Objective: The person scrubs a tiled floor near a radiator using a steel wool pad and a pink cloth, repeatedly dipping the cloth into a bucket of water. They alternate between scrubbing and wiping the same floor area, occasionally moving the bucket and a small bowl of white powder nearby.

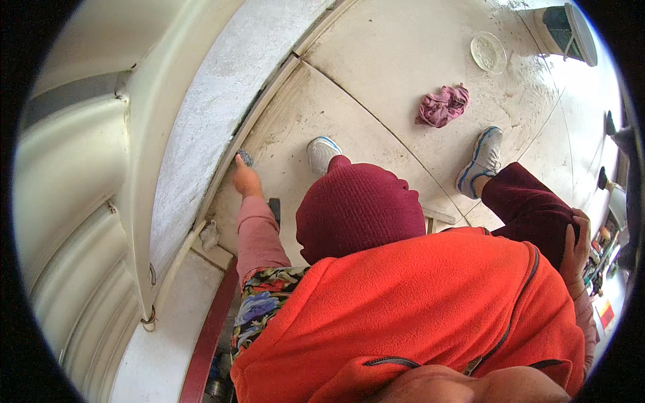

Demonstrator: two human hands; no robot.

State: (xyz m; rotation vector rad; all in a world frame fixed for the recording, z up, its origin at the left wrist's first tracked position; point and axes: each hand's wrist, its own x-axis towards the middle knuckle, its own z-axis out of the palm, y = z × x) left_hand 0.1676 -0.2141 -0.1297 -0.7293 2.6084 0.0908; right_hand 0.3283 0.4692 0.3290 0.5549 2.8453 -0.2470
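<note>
My left hand (pixel 247 180), in a pink sleeve, pinches a grey scouring pad (pixel 245 157) against the narrow ledge (pixel 214 184) along the foot of the wall. My right hand (pixel 576 247) rests on my right knee in dark maroon trousers, with its fingers somewhat apart and no object visible in it. Between my arms, ribbed maroon knit fabric (pixel 360 211) covers what seems to be my left knee. A crumpled pink cloth (pixel 442 106) lies on the floor past my grey shoes. Beyond it is a clear shallow bowl (pixel 488 53).
A bucket (pixel 567 35) stands on the wet floor at upper right. A white wall (pixel 211 90) and pale metal panels (pixel 85 146) line the left. A crumpled rag (pixel 209 234) lies near the ledge. Part of a wooden stool (pixel 439 216) shows beside my legs. Assorted items crowd the right rim.
</note>
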